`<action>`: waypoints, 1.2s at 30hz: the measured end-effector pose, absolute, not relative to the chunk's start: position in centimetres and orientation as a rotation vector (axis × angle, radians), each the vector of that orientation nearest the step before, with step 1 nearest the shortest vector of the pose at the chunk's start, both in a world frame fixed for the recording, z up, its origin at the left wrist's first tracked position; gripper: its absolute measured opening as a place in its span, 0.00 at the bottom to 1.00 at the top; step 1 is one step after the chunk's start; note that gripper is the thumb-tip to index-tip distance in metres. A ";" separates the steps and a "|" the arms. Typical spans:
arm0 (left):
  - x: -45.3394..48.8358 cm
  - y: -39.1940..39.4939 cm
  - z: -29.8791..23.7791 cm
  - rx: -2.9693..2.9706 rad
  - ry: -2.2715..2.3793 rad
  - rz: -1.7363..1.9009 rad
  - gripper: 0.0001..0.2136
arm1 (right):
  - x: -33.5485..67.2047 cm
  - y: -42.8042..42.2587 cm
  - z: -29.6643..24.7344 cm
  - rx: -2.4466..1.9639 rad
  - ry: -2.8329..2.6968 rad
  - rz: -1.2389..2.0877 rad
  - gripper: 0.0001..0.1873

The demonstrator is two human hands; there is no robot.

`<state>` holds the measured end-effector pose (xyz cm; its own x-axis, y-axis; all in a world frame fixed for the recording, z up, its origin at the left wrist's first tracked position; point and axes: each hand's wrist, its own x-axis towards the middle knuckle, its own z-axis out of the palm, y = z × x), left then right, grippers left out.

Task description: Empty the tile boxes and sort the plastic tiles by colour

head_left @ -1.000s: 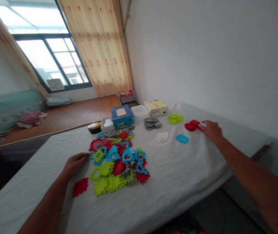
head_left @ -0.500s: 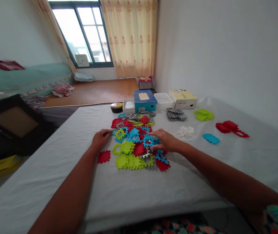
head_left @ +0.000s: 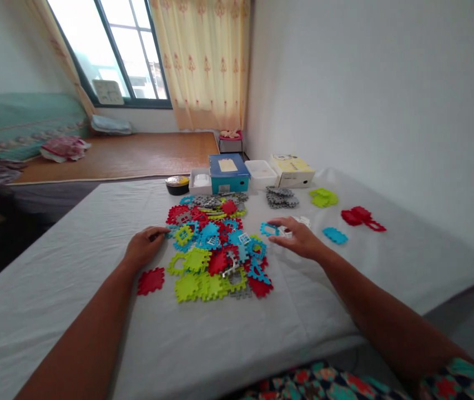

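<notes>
My right hand (head_left: 299,238) pinches a blue toothed frame piece (head_left: 267,232) with an open middle, between thumb and fingers, just right of the pile. My left hand (head_left: 147,244) rests at the pile's left edge with its fingers curled together. Its fingertips meet a blue toothed piece there; whether they grip it is hard to see. Between the hands lies a heap of interlocking plastic pieces: lime green pieces (head_left: 197,259) in front, blue pieces (head_left: 208,235) in the middle, red pieces (head_left: 177,213) farther back. A single red square piece (head_left: 151,281) lies near my left forearm.
Sorted pieces lie to the right: a grey stack (head_left: 281,197), lime pieces (head_left: 323,197), red pieces (head_left: 359,215), a blue piece (head_left: 335,235) and white frames (head_left: 303,221) partly behind my hand. A blue box (head_left: 228,173), white tub (head_left: 261,174) and yellow box (head_left: 292,170) line the back.
My right hand has moved right, off the pile, and now carries the blue frame piece. The left hand stays at the pile's left edge. The view has turned slightly right.
</notes>
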<state>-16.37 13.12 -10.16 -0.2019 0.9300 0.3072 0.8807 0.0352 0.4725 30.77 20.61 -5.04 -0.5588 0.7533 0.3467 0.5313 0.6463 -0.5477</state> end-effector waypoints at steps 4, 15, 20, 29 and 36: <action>-16.9 13.5 -10.6 1.939 2.235 0.833 0.19 | 41.3 23.1 -6.8 -1.523 -2.003 0.192 0.24; -16.7 13.5 -10.4 1.945 2.288 0.725 0.21 | 48.5 22.0 -11.0 -1.800 -1.957 0.169 0.31; -16.0 13.1 -9.9 1.964 2.285 0.764 0.19 | 48.0 21.8 -11.3 -1.854 -2.066 0.025 0.27; -15.5 12.7 -9.7 1.985 2.242 0.826 0.17 | 34.8 18.6 -5.7 -1.076 -2.396 0.154 0.22; -15.4 12.5 -9.5 1.972 2.219 0.846 0.17 | 27.4 17.5 -7.7 -0.783 -2.503 0.455 0.21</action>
<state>-15.39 12.52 -9.50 -0.1828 0.9329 0.3104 0.9029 0.0343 0.4286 27.35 17.54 -7.72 -0.7236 0.6011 0.3393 0.4433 0.7814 -0.4392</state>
